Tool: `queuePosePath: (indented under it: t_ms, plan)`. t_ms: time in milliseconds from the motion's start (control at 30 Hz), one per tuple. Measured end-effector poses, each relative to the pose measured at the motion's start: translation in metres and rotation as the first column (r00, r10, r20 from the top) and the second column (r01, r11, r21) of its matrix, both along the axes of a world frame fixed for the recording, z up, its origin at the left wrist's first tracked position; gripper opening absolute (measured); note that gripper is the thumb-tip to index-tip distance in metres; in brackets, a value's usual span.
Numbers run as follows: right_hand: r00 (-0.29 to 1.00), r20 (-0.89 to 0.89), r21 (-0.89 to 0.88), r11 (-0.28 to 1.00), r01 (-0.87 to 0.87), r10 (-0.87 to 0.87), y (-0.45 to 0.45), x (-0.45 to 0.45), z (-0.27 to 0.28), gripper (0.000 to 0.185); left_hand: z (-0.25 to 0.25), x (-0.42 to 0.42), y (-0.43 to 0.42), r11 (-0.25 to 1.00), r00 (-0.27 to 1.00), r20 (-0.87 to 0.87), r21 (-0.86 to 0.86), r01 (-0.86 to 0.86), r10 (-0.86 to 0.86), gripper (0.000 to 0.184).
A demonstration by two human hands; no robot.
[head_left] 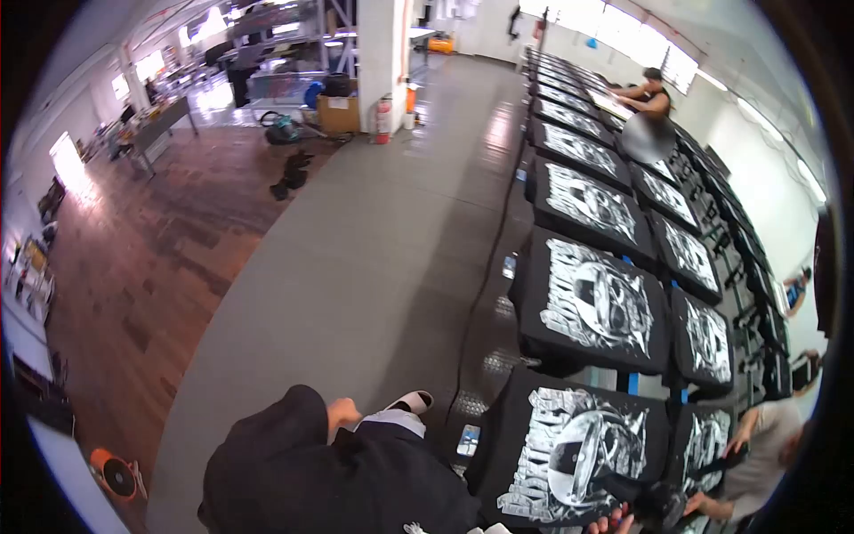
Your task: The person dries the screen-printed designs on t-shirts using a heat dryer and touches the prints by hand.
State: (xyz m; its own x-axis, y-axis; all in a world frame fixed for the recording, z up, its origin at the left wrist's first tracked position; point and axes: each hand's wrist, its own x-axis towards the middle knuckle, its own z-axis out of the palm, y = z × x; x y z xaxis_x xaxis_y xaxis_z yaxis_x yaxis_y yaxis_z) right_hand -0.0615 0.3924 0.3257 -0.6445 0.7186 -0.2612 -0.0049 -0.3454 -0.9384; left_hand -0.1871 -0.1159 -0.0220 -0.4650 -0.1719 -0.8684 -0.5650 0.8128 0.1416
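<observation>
At the bottom edge, my right hand (612, 521) has its fingers curled round a black tool shaped like a hair dryer (656, 505). The tool is over the lower right corner of the nearest black T-shirt (654, 427), which lies flat on a board and bears a white and grey print (583, 454). My left hand (342, 413) is beside my body, just past the black sleeve. Its fingers are hidden, so I cannot make out whether it holds anything.
Long rows of boards with printed black shirts (592, 294) run towards the back wall. Across the row, a person in a light shirt (772, 449) holds a dark tool. Another person (654, 96) leans over boards farther back. An orange fan (116, 474) and a pillar (381, 62) stand left.
</observation>
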Motion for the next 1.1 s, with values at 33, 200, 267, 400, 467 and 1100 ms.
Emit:
queuePosePath:
  t_ms: [33,200,267,400,467,1100]
  plan:
    - [0.982,0.040,0.068,0.981,0.184,-0.187,-0.010,-0.004,0.006,0.036,-0.019,0.010,0.007,0.985,0.974,-0.147,-0.008,0.173,-0.172,0.036]
    - [0.997,-0.073,-0.173,0.985,-0.009,-0.004,-0.005,-0.025,0.011,0.031,-0.012,-0.001,0.041,0.970,0.936,-0.350,0.213,0.116,-0.035,0.029]
    - [0.997,-0.044,-0.158,0.986,0.060,-0.067,-0.006,-0.026,0.013,0.031,-0.070,-0.018,0.035,0.950,0.888,-0.385,0.077,0.302,-0.251,0.030]
    - [0.966,0.125,-0.039,0.972,0.234,-0.227,0.028,-0.036,-0.038,0.020,-0.010,-0.038,0.035,0.980,0.960,-0.278,0.184,0.081,-0.027,0.025]
    - [0.999,-0.023,-0.048,0.998,0.044,-0.045,0.017,-0.023,-0.036,0.022,-0.020,-0.048,0.029,0.966,0.958,-0.237,0.161,0.202,-0.161,0.031]
    - [0.989,-0.051,-0.113,0.985,0.134,-0.140,-0.053,0.021,-0.019,0.022,0.207,-0.140,0.241,0.329,0.928,-0.205,0.893,0.308,-0.311,0.019]
